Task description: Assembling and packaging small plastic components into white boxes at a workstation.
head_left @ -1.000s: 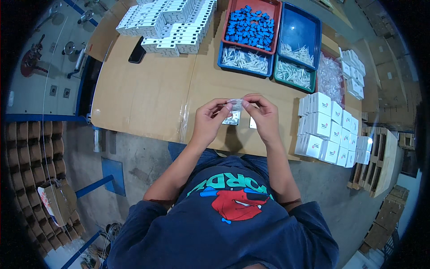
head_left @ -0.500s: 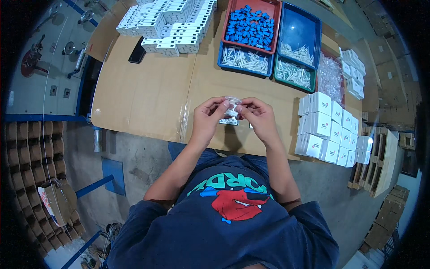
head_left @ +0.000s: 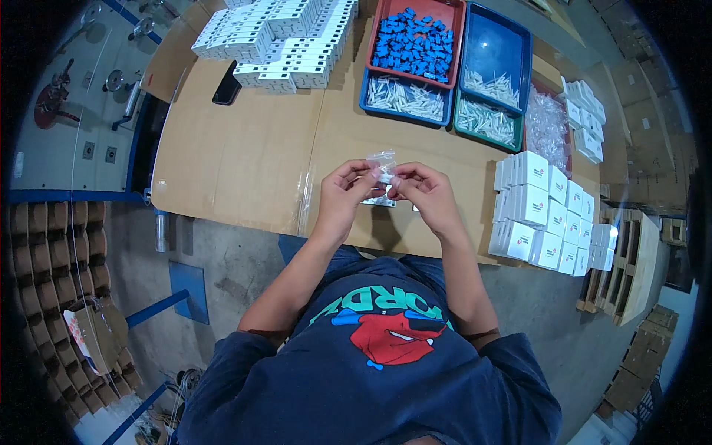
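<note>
Between my two hands is a small clear plastic bag (head_left: 383, 159) with white pieces in its lower part. My left hand (head_left: 345, 189) pinches the bag's left side between thumb and fingers. On the other side my right hand (head_left: 424, 191) pinches it in the same way. A small white box (head_left: 381, 201) lies on the cardboard-covered table (head_left: 245, 156) just under the bag, partly hidden by my fingers. What the white pieces are is too small to tell.
Beyond my hands stand a red tray (head_left: 372, 44) of blue parts and blue (head_left: 365, 104) and green (head_left: 457, 122) trays of white plugs. White boxes (head_left: 545, 215) are stacked at right, more boxes (head_left: 289, 52) far left. A phone (head_left: 228, 83) lies beside these. Clear bags (head_left: 547, 130) fill another tray.
The clear bag now stands more upright, its top edge spreading above my fingertips. My hands have shifted only slightly; the trays and boxes are unchanged.
</note>
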A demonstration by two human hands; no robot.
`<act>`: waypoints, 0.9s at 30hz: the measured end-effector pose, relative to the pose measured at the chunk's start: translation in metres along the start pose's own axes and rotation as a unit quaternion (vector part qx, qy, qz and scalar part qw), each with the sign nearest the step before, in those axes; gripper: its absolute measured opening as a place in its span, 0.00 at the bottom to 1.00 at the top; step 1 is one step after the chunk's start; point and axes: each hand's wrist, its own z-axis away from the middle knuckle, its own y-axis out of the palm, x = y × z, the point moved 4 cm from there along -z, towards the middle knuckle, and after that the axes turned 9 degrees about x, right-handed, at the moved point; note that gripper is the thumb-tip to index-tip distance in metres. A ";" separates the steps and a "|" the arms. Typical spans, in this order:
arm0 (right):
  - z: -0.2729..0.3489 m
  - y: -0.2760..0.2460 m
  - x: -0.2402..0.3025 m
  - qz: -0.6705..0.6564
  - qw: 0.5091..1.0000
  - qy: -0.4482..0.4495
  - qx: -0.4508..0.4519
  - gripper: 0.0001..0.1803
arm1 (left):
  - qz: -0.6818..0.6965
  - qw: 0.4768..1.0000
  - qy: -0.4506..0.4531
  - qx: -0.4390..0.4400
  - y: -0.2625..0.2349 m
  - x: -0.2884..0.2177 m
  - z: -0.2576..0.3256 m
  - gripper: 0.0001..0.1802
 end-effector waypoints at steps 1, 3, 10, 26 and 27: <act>-0.001 -0.001 0.000 0.010 1.000 0.009 -0.007 0.11 | 0.030 1.000 -0.003 -0.003 0.000 0.000 0.000 0.11; -0.001 -0.001 0.002 0.021 1.000 0.019 -0.014 0.11 | 0.025 1.000 -0.005 0.004 0.001 -0.002 0.000 0.12; 0.001 0.001 0.008 -0.021 1.000 0.008 -0.007 0.13 | 0.003 1.000 -0.004 -0.006 -0.003 -0.002 0.000 0.12; 0.000 -0.006 -0.003 0.050 0.998 -0.018 -0.039 0.12 | -0.039 0.998 -0.025 0.034 0.005 -0.002 0.001 0.14; 0.000 -0.006 -0.001 0.051 0.998 -0.018 -0.039 0.12 | -0.041 0.999 -0.025 0.025 0.006 -0.004 0.002 0.13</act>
